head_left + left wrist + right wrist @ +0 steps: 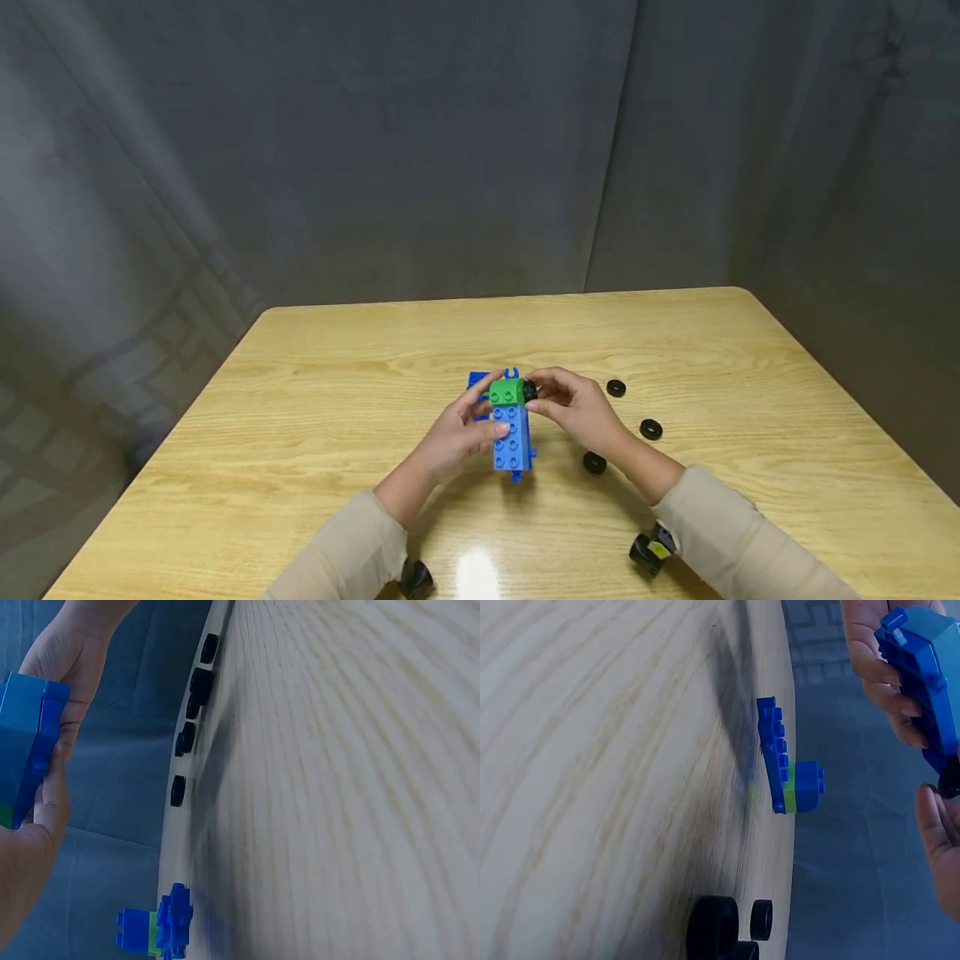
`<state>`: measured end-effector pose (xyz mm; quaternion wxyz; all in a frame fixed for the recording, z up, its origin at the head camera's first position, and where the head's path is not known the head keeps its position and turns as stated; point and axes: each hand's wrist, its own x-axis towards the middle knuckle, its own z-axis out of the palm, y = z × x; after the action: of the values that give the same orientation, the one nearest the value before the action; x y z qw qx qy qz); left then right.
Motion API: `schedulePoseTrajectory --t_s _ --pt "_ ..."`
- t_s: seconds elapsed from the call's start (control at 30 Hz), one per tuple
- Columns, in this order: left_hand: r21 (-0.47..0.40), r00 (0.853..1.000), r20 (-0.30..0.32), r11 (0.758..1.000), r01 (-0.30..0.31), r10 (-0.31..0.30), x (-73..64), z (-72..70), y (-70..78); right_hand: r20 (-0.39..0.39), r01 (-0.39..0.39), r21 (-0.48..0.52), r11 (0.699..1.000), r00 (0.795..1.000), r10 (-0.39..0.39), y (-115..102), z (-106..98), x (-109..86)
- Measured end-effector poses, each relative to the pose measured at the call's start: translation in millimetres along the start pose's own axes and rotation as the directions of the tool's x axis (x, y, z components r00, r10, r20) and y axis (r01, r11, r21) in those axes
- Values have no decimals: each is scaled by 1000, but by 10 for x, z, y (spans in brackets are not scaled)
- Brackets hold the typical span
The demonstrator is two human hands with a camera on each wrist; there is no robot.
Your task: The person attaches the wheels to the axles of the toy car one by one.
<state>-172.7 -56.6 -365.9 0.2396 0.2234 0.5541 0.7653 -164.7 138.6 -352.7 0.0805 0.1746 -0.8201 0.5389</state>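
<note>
My left hand (467,437) holds a toy block vehicle above the table, fingers behind it and thumb on its front. Its body joins a light-blue studded block (511,442), a green block (507,392) at the far end and a darker blue base (915,697) with short side pegs. My right hand (573,404) pinches a small black wheel (531,391) between thumb and fingers, right at the side of the green end. In the right wrist view this wheel (949,778) overlaps the end of the blue base.
Black wheels lie on the wooden table (337,392) around my right forearm, one far wheel (616,387), one right wheel (651,429) and one near wheel (594,462). A second blue-and-green block assembly (799,786) stands behind the held vehicle. Grey curtains (412,167) hang past the far edge.
</note>
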Motion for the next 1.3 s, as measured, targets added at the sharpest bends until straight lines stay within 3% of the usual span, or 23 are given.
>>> schedulePoseTrajectory --t_s 0.17,0.4,0.8,0.97,1.3 --pt "9 999 -31 1000 8 -7 -21 -3 16 3 -3 -20 1000 1000 3 -4 -35 -15" --pt "-44 991 -129 999 24 -29 -44 -30 50 -10 -17 -54 998 1000 17 32 -136 -53" --pt "-81 978 -208 997 -12 -5 -99 -65 95 -42 -83 -102 991 996 80 130 -340 -221" --pt "-79 973 -229 997 -20 2 -108 -112 102 -55 -88 -105 991 995 83 222 -445 -274" --pt "-70 969 -247 997 -30 12 -157 -192 118 -85 -147 -207 967 988 132 334 -687 -338"
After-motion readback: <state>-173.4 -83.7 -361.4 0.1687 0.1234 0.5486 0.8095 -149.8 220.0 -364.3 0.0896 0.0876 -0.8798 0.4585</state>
